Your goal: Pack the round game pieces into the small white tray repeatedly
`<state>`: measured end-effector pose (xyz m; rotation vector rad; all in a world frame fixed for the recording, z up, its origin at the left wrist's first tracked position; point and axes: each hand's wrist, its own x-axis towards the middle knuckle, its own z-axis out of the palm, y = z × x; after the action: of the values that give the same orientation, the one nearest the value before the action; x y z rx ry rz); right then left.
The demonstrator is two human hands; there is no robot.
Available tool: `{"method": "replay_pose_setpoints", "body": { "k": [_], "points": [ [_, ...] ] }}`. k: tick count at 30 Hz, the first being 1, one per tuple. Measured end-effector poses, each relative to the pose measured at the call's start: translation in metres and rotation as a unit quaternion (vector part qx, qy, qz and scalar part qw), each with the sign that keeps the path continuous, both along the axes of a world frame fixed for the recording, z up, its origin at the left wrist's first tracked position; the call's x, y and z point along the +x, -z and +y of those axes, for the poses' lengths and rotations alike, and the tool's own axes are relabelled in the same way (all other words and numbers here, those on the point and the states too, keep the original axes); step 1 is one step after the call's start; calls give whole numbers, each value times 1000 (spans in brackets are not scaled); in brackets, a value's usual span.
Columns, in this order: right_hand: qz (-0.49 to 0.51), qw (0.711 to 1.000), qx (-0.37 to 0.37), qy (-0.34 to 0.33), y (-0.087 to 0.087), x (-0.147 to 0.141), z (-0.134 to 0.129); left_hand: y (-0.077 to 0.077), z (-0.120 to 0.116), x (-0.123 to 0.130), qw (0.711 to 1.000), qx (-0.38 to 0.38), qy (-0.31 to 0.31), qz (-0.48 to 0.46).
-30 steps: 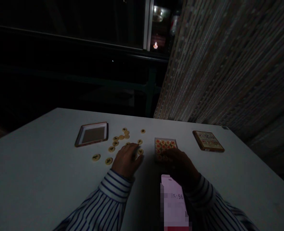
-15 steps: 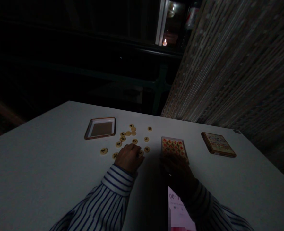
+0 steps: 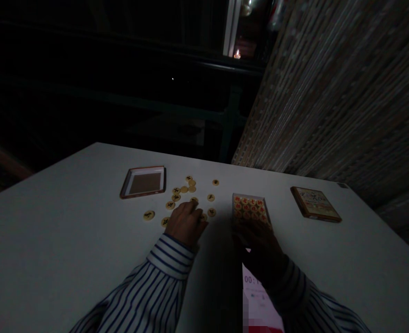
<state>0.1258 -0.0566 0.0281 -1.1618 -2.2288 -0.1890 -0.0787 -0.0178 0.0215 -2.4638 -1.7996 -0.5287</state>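
My left hand [image 3: 186,223] is over the loose round pieces with dark characters, its fingertips at a piece [image 3: 203,217] near the thumb; whether it grips one is too dark to tell. My right hand [image 3: 256,238] lies over the near end of an open box [image 3: 233,208] filled with rows of pieces with red characters [image 3: 252,202]. Its fingertips are in shadow. Several pieces lie left of and beyond my left hand, among them one [image 3: 149,215] at the far left of the group, some blank side up [image 3: 184,189].
An open shallow lid [image 3: 125,184] rests on the white table [image 3: 69,222] at the left. A closed decorated box [image 3: 315,203] lies at the right. A lit screen showing a timer [image 3: 259,296] is beneath my right forearm. A bead curtain [image 3: 311,92] hangs behind.
The fingers of my left hand have reached slightly forward, over a piece beyond it. My right hand has shifted a little toward me, uncovering more red pieces. The view has tilted slightly.
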Motion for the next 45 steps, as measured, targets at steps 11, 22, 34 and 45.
{"method": "replay_pose_setpoints", "body": {
  "k": [11, 22, 34, 45],
  "points": [
    [-3, 1000, -3, 1, 0, 3, -1, 5, 3, 0, 999, 24, 28, -35],
    [3, 1000, 11, -2, 2, 7, 0, 4, 3, 1, 998, 27, 41, -47],
    [-5, 1000, 17, 5, 4, 8, 0, 2, 1, 5, 990, 87, 49, -96],
    [0, 1000, 10, 7, 2, 10, 1, -6, -4, 11, 987, 81, 53, -126]
  ]
}}
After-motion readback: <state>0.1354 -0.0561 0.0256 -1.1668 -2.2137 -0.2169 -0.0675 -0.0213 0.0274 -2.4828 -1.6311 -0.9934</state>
